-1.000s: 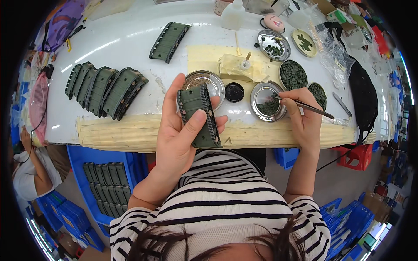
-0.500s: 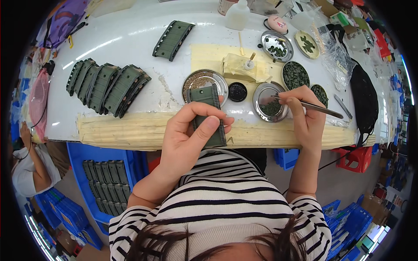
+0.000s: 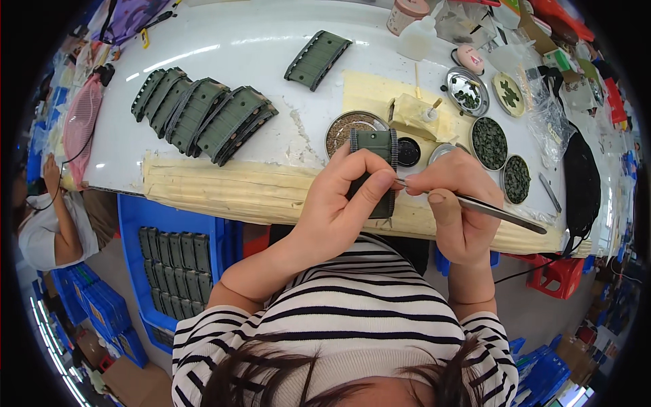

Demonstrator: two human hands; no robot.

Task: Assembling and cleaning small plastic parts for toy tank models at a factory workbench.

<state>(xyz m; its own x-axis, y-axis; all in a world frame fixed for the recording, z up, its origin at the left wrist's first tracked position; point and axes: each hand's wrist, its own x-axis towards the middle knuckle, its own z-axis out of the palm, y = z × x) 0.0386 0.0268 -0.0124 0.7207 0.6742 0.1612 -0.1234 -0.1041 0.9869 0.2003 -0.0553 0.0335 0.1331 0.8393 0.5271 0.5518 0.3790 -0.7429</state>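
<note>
My left hand (image 3: pixel 342 193) grips a dark green, ribbed-edged plastic part (image 3: pixel 375 140), held upright over the table's front edge. My right hand (image 3: pixel 468 200) is closed around metal tweezers (image 3: pixel 508 216), whose tips meet the part's right edge beside my left fingertips. Whatever the tips hold is too small to make out. Behind the part, a metal dish (image 3: pixel 332 134) of brownish grains is partly covered. A round black pot (image 3: pixel 408 152) stands just beyond my hands. Another metal dish (image 3: pixel 439 150) is mostly hidden by my right hand.
Similar green parts (image 3: pixel 203 115) overlap in a row at left; a single one (image 3: pixel 317 60) lies farther back. Two dishes of small dark green pieces (image 3: pixel 489 142) (image 3: pixel 517 180) stand at right, near a wrapped block (image 3: pixel 417 121). Below left, a blue crate (image 3: pixel 132 237) contains rows of parts.
My right hand has brought the tweezers from the dish of green bits leftward to the part in my left hand. The whole view has also shifted, so the table things appear farther right.
</note>
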